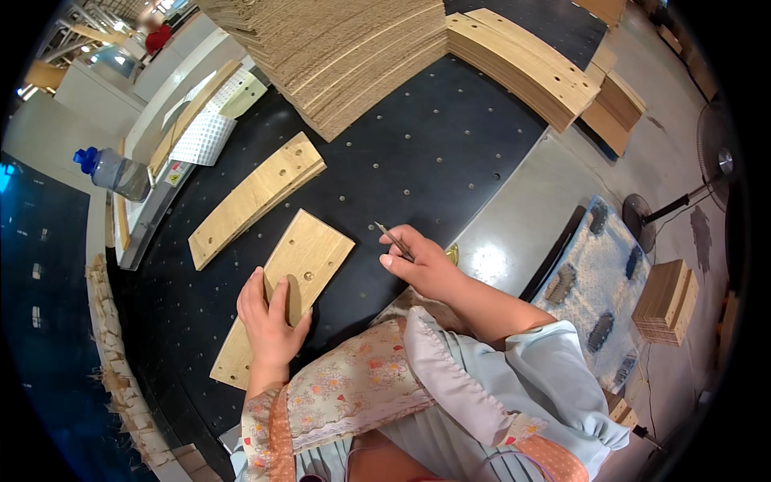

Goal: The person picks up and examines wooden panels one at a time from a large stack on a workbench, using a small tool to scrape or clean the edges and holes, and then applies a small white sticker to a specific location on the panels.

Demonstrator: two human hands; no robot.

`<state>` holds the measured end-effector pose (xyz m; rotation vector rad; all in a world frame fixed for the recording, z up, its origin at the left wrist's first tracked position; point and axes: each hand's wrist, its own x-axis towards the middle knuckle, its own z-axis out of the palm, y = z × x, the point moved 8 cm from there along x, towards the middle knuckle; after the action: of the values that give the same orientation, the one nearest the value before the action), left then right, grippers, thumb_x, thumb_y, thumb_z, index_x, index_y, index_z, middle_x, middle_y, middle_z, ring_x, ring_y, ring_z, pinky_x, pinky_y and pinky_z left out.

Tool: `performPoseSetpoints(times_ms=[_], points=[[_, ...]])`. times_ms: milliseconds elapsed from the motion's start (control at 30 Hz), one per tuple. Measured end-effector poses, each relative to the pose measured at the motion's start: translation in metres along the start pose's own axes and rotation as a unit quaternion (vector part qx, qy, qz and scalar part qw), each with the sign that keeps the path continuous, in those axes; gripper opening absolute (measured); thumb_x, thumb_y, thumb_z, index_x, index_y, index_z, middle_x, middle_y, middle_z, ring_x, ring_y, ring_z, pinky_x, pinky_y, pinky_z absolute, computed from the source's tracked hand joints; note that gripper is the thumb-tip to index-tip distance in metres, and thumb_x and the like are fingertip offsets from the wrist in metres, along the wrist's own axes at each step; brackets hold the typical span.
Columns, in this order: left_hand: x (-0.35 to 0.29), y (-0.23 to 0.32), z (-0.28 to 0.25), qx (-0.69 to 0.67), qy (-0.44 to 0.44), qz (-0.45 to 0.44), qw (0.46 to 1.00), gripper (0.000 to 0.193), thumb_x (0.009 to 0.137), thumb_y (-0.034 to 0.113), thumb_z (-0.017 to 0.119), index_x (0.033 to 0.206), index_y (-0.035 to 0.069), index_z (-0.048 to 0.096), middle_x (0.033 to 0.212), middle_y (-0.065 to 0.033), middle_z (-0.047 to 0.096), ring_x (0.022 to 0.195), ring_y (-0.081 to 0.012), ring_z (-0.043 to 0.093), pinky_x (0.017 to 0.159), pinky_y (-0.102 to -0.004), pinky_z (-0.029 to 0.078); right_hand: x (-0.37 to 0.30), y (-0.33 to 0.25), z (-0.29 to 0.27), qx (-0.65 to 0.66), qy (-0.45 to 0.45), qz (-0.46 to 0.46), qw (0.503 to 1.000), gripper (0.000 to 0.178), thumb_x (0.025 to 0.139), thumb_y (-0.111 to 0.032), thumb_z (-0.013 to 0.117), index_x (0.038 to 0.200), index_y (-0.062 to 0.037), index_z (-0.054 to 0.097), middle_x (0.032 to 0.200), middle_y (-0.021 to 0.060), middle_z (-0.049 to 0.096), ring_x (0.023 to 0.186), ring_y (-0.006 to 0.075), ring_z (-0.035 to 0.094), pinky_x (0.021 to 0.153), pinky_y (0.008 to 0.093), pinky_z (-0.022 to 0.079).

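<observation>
A pale wooden board with several drilled holes lies at a slant on the black work table in front of me. My left hand rests on top of this board, fingers spread and thumb near its right edge. To the right of the board, my right hand pinches a slim, dark, pointed tool; its exact kind is unclear. The tool's tip is apart from the board and points up to the left. Beyond the board lies a second, slightly curved wooden piece, also with holes.
A tall stack of brown boards stands at the back, with a curved stack of pale wooden pieces right of it. A blue-capped bottle stands left. On the right are a patterned cloth, a fan and a small wood stack.
</observation>
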<state>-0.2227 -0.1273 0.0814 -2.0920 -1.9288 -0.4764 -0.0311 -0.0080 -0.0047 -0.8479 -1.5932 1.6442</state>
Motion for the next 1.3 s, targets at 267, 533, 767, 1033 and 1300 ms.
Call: performPoseSetpoints(times_ms=[267, 533, 767, 1033, 1300], points=[[-0.004, 0.007, -0.02, 0.04, 0.061, 0.053, 0.996, 0.078, 0.057, 0.015, 0.081, 0.126, 0.01, 0.044, 0.137, -0.0248, 0.034, 0.123, -0.0423, 0.036, 0.1, -0.0533, 0.029, 0.003, -0.001, 0.017, 0.091, -0.07, 0.022, 0.993, 0.03, 0.094, -0.027, 0.049, 0.106, -0.0004, 0.058, 0.091, 0.0052, 0.06, 0.085, 0.0125, 0.054, 0.076, 0.0266, 0.044], [0.002, 0.018, -0.025, 0.031, 0.065, 0.063, 0.995, 0.08, 0.059, 0.017, 0.081, 0.129, 0.012, 0.041, 0.139, -0.0254, 0.033, 0.124, -0.0434, 0.035, 0.1, -0.0548, 0.028, 0.008, -0.014, 0.016, 0.193, -0.049, 0.028, 0.98, 0.03, 0.091, -0.023, 0.055, 0.111, -0.0001, 0.056, 0.073, -0.0016, 0.049, 0.07, 0.0064, 0.046, 0.065, 0.023, 0.041], [0.011, 0.023, -0.019, 0.013, 0.03, 0.057, 0.998, 0.077, 0.06, 0.02, 0.078, 0.128, 0.011, 0.041, 0.138, -0.0256, 0.034, 0.126, -0.0414, 0.035, 0.102, -0.0555, 0.026, 0.012, -0.03, 0.011, 0.071, -0.038, -0.104, 0.991, 0.043, 0.076, -0.016, 0.07, 0.113, -0.0003, 0.054, 0.068, -0.0017, 0.044, 0.063, 0.0065, 0.042, 0.059, 0.0225, 0.038], [0.014, 0.024, -0.011, -0.016, 0.036, 0.048, 0.998, 0.073, 0.058, 0.019, 0.078, 0.124, 0.012, 0.048, 0.135, -0.0233, 0.039, 0.123, -0.0382, 0.04, 0.1, -0.0537, 0.027, 0.014, -0.042, 0.004, -0.057, 0.022, -0.115, 0.991, 0.03, 0.077, -0.02, 0.069, 0.098, -0.0028, 0.056, 0.078, 0.0102, 0.058, 0.068, 0.0196, 0.057, 0.063, 0.0322, 0.047], [0.02, 0.023, -0.001, -0.067, 0.01, 0.059, 0.996, 0.074, 0.054, 0.016, 0.079, 0.122, 0.011, 0.049, 0.135, -0.0231, 0.038, 0.121, -0.0394, 0.04, 0.099, -0.0519, 0.028, 0.018, -0.018, -0.007, 0.011, 0.056, -0.087, 0.995, 0.011, 0.087, -0.01, 0.06, 0.09, -0.0001, 0.063, 0.075, 0.0013, 0.057, 0.067, 0.0077, 0.05, 0.063, 0.0232, 0.042]])
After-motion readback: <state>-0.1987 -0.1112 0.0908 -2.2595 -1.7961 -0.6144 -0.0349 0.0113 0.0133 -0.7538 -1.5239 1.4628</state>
